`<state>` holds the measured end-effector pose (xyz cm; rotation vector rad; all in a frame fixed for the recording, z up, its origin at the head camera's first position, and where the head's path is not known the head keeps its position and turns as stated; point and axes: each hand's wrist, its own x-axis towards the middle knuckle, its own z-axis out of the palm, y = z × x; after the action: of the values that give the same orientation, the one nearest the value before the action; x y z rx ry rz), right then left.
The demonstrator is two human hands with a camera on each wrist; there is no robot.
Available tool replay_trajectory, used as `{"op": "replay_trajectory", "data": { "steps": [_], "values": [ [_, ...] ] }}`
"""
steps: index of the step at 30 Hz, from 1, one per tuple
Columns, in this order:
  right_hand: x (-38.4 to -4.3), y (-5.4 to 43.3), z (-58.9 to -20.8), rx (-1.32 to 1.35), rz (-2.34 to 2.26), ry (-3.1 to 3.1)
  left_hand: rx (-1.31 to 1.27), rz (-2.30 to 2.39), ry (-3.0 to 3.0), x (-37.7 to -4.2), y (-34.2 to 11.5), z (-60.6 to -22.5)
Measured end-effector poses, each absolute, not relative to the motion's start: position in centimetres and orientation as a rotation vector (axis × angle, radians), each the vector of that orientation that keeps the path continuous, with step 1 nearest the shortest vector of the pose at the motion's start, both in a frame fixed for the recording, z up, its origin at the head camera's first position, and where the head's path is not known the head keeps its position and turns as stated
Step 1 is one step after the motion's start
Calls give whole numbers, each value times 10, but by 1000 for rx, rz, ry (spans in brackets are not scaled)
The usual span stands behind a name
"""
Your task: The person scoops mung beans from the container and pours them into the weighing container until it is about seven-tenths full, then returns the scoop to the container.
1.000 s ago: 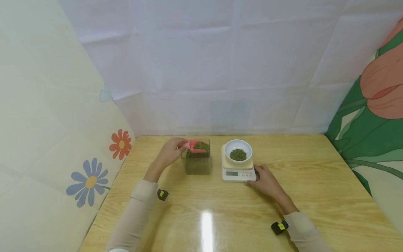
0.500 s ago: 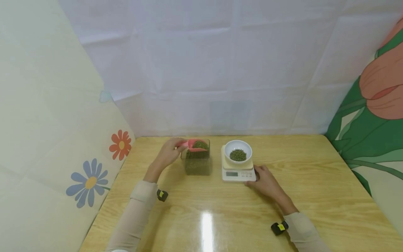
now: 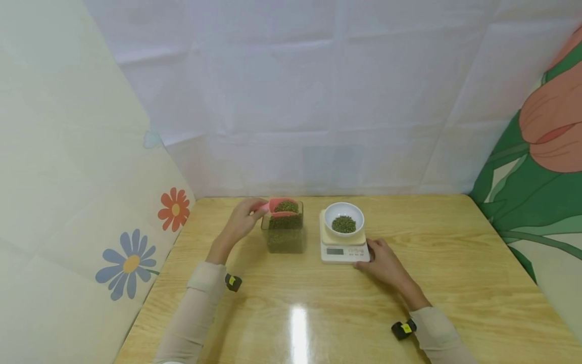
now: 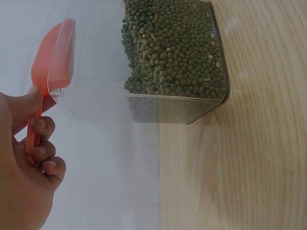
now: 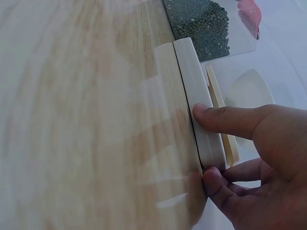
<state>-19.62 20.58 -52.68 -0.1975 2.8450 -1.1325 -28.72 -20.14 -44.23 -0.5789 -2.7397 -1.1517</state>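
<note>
My left hand (image 3: 241, 223) grips the handle of a pink scoop (image 3: 273, 206), which is heaped with green mung beans. The scoop is over the mouth of a clear square container (image 3: 285, 243). In the left wrist view, more mung beans (image 4: 172, 52) fill the container's lower part, and the scoop (image 4: 46, 60) shows at its rim, well above them. My right hand (image 3: 386, 263) holds the near right corner of a white kitchen scale (image 3: 336, 258), thumb (image 5: 216, 117) along its front side. On the scale sits a white bowl (image 3: 344, 208) with some mung beans (image 3: 344, 224) in it.
The container stands left of the scale, with a narrow gap of wooden table (image 3: 312, 237) between them. A white sheet (image 3: 336, 101) hangs behind the table's far edge. Flower-printed cloth (image 3: 132, 263) hangs on the left, and more on the right.
My left hand has shifted the loaded scoop slightly left and toward the back, still over the container. My right hand, the scale and the bowl have stayed in place.
</note>
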Motion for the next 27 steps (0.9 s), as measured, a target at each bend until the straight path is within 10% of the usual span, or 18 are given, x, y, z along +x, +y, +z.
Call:
{"op": "replay_trajectory", "data": {
  "steps": [27],
  "values": [
    [-196,205,-525,-185,-1131,2823,-590,-1158,-2719,-290,-193,-431]
  ]
}}
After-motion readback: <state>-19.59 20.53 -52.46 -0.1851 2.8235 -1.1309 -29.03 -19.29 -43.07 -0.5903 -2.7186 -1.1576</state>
